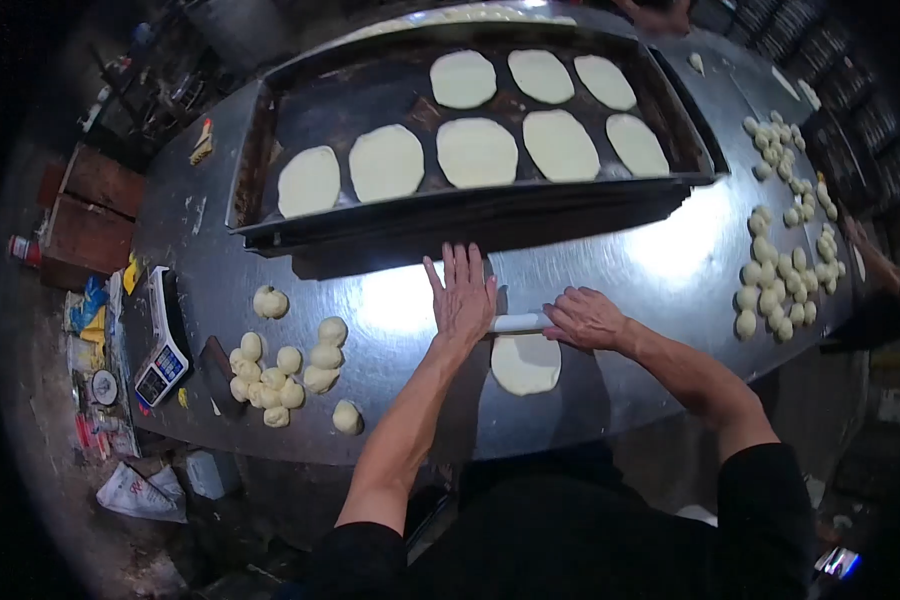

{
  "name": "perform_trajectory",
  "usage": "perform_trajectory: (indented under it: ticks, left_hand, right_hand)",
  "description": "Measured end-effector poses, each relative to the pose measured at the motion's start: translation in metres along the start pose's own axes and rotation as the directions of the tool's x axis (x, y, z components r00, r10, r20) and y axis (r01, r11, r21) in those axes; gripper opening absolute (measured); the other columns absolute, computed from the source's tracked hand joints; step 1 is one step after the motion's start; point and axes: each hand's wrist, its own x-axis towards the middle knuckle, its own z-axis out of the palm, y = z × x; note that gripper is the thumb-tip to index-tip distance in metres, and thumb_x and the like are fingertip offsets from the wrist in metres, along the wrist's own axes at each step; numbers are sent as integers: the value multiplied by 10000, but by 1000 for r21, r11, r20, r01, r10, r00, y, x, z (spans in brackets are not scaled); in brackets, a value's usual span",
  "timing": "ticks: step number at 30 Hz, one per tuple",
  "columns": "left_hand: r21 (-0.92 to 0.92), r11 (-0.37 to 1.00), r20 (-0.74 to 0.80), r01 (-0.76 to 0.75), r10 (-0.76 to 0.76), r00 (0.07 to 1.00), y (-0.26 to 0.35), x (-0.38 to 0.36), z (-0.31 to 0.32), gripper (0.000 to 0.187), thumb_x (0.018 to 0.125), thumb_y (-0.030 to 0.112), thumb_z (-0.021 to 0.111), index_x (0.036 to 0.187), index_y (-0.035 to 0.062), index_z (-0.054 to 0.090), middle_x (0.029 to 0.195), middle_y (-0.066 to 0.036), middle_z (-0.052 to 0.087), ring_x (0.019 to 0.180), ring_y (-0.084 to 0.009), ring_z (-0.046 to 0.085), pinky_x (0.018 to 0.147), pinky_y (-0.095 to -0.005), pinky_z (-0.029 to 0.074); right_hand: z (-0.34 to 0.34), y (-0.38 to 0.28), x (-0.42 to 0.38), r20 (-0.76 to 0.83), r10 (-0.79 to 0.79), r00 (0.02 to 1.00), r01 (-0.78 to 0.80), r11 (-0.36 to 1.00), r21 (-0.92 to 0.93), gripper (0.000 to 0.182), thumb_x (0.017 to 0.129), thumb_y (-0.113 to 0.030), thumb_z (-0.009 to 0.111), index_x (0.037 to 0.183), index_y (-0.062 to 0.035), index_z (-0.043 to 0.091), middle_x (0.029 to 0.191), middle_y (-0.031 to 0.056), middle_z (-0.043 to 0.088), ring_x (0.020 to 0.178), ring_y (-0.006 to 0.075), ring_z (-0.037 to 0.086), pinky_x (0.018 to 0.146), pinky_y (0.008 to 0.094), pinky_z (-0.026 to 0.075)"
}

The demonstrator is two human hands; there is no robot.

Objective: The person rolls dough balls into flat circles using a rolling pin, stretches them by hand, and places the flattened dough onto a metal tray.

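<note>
A white rolling pin (518,323) lies across the far edge of a flattened dough round (526,364) on the metal table. My left hand (462,298) rests at the pin's left end, its fingers stretched forward and apart, the palm near the handle. At the other end, the fingers of my right hand (586,319) are curled over the pin. Just beyond my hands stands a large dark baking tray (350,85) holding several flat dough rounds in two rows.
Dough balls (273,385) cluster at left beside a digital scale (162,350) and a dark scraper-like piece (219,366). More dough balls (770,285) spread along the right side. Another person's arm (870,255) shows at the right edge, and a hand (660,15) at the top.
</note>
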Motion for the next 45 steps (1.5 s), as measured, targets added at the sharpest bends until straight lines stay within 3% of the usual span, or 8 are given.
perform_trajectory:
  ticks: [9, 21, 24, 28, 32, 38, 43, 45]
  left_hand:
    - [-266, 960, 170, -87, 135, 976, 38, -204, -21, 628, 949, 289, 510, 1416, -98, 347, 1469, -308, 333, 1418, -428, 249, 1133, -630, 120]
    - [-92, 996, 9, 13, -13, 1000, 12, 16, 9, 537, 909, 260, 555, 1331, -55, 454, 1352, -261, 463, 1304, -398, 403, 1109, -600, 209]
    - [-29, 989, 415, 145, -120, 902, 12, 43, -10, 483, 918, 270, 538, 1298, -27, 506, 1296, -242, 500, 1269, -384, 425, 1096, -601, 224]
    - [-56, 998, -22, 7, -8, 1000, 13, -7, -4, 555, 903, 265, 531, 1348, -57, 457, 1428, -260, 408, 1377, -401, 311, 1147, -602, 124]
    - [-122, 992, 172, -6, 27, 985, 29, -118, -10, 649, 922, 275, 538, 1426, -81, 338, 1501, -270, 301, 1429, -400, 228, 1139, -617, 98]
    - [-282, 955, 284, -90, 172, 943, 42, -239, -42, 677, 864, 223, 647, 1414, -66, 376, 1498, -247, 329, 1416, -386, 280, 1114, -659, 107]
    - [-221, 973, 159, -62, 99, 982, 32, -167, -22, 689, 889, 311, 611, 1415, -70, 379, 1503, -234, 334, 1432, -385, 250, 1106, -684, 47]
    - [-170, 985, 106, -38, 57, 993, 25, -96, 1, 684, 896, 367, 588, 1403, -54, 404, 1488, -229, 361, 1421, -374, 279, 1118, -664, 64]
  right_hand:
    - [47, -174, -108, -305, 510, 804, -456, 859, 233, 513, 759, -144, 757, 1241, -92, 587, 1031, 59, 581, 964, 243, 548, 856, 419, 389]
    - [17, 18, 6, -262, 328, 908, -323, 944, 61, 511, 878, -396, 606, 1249, -46, 568, 1082, 103, 561, 989, 269, 527, 863, 449, 402]
    - [-4, 40, 13, -50, 31, 998, -28, 998, 55, 473, 882, -394, 612, 1206, -51, 591, 1024, 99, 568, 983, 267, 529, 853, 428, 411]
    - [3, -8, -21, -16, 79, 997, -74, 978, 196, 410, 870, -339, 648, 1172, -64, 612, 961, 97, 570, 958, 264, 532, 839, 405, 412]
    - [41, -119, -85, -231, 413, 881, -370, 905, 208, 406, 841, -234, 689, 1202, -66, 612, 991, 89, 583, 939, 257, 548, 865, 422, 398]
    - [36, -187, -117, -163, 523, 837, -445, 822, 355, 520, 720, -98, 770, 1216, -88, 613, 1048, 85, 575, 1010, 258, 541, 869, 425, 388]
    - [30, -118, -74, -263, 525, 809, -437, 837, 329, 479, 771, -160, 728, 1228, -88, 602, 1090, 99, 574, 982, 281, 530, 848, 438, 402]
    - [36, -68, -36, -328, 501, 801, -512, 857, 60, 422, 843, -249, 660, 1226, -80, 602, 1106, 111, 576, 997, 288, 528, 841, 445, 407]
